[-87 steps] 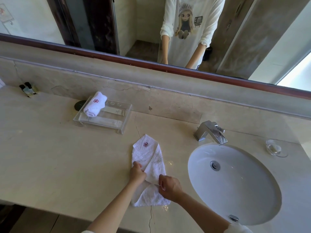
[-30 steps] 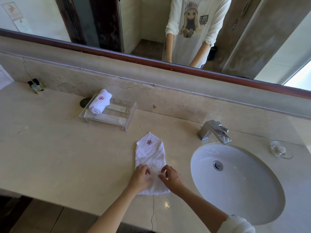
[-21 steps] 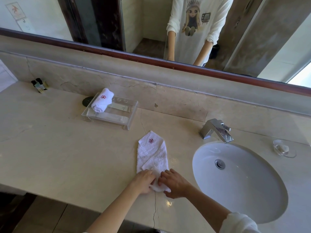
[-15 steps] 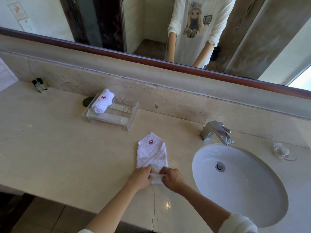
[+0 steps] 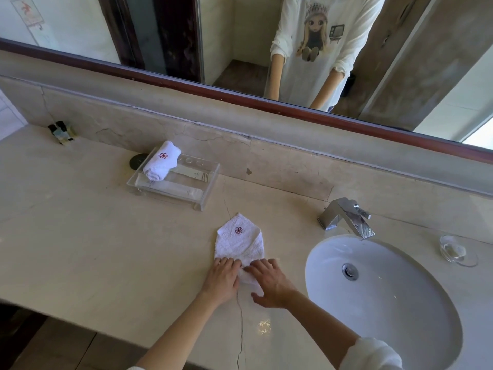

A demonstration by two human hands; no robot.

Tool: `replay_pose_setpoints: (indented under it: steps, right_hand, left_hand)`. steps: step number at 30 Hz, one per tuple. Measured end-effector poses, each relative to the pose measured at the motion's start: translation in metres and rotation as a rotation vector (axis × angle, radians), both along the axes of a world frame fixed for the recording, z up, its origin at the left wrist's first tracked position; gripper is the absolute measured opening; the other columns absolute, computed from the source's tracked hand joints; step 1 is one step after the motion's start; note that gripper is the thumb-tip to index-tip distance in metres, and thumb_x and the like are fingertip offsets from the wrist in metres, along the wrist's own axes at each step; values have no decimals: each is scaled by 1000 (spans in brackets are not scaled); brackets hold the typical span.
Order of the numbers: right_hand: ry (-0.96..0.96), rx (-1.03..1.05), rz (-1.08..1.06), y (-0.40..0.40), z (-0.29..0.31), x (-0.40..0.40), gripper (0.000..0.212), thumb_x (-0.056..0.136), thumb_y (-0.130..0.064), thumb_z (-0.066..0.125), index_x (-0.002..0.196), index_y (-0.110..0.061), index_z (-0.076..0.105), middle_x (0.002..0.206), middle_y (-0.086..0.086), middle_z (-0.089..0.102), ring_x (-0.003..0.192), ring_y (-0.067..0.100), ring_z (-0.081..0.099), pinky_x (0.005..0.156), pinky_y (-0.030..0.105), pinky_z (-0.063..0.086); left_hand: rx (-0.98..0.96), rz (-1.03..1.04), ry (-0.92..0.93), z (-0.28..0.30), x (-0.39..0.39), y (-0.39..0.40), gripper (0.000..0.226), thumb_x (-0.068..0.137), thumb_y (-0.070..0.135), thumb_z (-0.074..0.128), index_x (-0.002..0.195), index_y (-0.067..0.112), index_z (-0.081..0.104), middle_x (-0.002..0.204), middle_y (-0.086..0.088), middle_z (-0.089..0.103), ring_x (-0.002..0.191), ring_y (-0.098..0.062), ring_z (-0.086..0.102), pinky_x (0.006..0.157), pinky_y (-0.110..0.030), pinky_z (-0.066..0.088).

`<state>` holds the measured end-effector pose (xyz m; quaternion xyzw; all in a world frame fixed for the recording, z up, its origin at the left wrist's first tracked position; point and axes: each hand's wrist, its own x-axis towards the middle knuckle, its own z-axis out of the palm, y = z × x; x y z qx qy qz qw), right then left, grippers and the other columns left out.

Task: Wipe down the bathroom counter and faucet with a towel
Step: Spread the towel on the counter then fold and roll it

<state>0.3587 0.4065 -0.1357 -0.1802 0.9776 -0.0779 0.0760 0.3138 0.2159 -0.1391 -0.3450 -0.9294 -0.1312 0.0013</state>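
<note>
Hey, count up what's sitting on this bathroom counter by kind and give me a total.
White towels: 2, folded, rolled
Small dark-capped toiletry bottles: 2
Clear acrylic tray: 1
Clear glass soap dish: 1
Chrome faucet: 1
Total: 7

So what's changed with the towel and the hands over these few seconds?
The towel has been rolled up from its near end and now looks shorter. Both hands moved with it: the left hand and right hand now press flat on the roll. The rolled towel, tray and faucet stayed put.
</note>
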Motion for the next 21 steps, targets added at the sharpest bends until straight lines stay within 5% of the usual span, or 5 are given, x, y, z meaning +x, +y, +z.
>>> replay_pose_setpoints:
  steps: [4, 9, 12, 15, 21]
  right_hand:
    - [-70, -309, -307, -8, 11, -14, 45, 77, -17, 50, 122, -14, 44, 112, 3, 63, 103, 23, 59, 86, 34, 38]
    - [-136, -644, -590, -6, 12, -43, 39, 73, -8, 50, 112, -9, 45, 104, 4, 53, 89, 23, 56, 77, 31, 44]
    - [-26, -462, -506, 0, 4, -52, 38, 75, -29, 52, 109, -13, 55, 109, 6, 53, 83, 23, 54, 75, 35, 46]
    - [12, -177, -257, 11, 2, -53, 58, 72, -53, 54, 121, -22, 54, 123, -1, 54, 109, 20, 51, 86, 37, 39]
    - [-76, -232, -333, 12, 14, -75, 48, 79, -23, 50, 125, -15, 38, 122, 1, 57, 107, 25, 55, 88, 35, 37]
  left_hand:
    - [44, 143, -35, 4, -9, 11, 24, 69, 20, 56, 88, 20, 42, 66, 7, 55, 61, -15, 57, 64, -27, 51]
    - [-42, 85, 45, -7, -19, 9, 47, 62, 43, 66, 101, 18, 55, 94, 1, 54, 91, -18, 51, 93, -37, 44]
    - [-35, 135, 51, -11, -29, 7, 43, 60, 28, 67, 101, 19, 59, 89, 1, 54, 85, -18, 48, 85, -29, 35]
    - [-70, 167, 84, -8, -40, 14, 31, 70, 28, 51, 97, 18, 62, 80, 3, 57, 74, -18, 56, 78, -29, 31]
    - [-28, 224, 76, -7, -69, 30, 24, 82, 24, 39, 105, 18, 44, 74, 1, 60, 68, -19, 61, 70, -31, 50]
